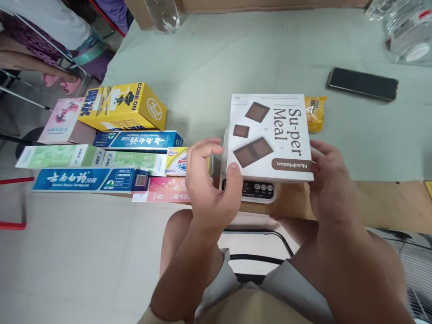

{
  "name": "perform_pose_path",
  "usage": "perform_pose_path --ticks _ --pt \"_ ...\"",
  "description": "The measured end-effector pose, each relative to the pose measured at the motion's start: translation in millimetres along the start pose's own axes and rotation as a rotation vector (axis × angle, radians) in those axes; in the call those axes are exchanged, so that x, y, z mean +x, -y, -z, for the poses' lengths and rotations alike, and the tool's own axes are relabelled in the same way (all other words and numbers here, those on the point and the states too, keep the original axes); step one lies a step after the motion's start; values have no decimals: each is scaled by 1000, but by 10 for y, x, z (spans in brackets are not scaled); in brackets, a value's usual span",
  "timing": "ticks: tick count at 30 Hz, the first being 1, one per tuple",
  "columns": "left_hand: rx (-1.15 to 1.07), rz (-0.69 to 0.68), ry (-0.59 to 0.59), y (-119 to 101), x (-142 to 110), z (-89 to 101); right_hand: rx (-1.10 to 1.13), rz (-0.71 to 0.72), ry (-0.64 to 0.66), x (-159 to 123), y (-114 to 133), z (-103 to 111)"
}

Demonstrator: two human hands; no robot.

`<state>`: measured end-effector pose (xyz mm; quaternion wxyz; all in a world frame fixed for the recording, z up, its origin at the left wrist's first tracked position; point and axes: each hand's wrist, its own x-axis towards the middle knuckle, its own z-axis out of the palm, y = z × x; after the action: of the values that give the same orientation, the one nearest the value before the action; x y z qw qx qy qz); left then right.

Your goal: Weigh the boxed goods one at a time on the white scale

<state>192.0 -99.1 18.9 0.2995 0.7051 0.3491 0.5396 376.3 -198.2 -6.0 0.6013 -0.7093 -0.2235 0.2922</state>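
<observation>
A white box of meal bars (256, 135) printed "Su-per Meal" sits over a white kitchen scale (272, 196), hiding most of it; only the front panel and left edge show. My left hand (214, 184) is curved with fingers and thumb apart, the thumb tip at the box's lower left corner and the fingertips just off its left side. On the other side, my right hand (332, 184) grips the box's right edge, its fingers partly hidden behind it. A yellow packet (316, 114) lies just behind the box's right side.
Several cartons lie left, among them a yellow box (124, 108), a pink box (62, 121) and blue toothpaste boxes (84, 180). A phone (363, 84) and a plastic jug (411, 31) are at right. Another person's feet (64, 83) show at upper left.
</observation>
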Motion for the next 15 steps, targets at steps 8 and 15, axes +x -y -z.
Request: perform_pose_path --ticks 8,15 --pt "123 21 115 112 21 32 170 -65 24 4 73 -193" --pt "-139 -134 30 -194 67 207 229 -65 -7 20 54 -246"
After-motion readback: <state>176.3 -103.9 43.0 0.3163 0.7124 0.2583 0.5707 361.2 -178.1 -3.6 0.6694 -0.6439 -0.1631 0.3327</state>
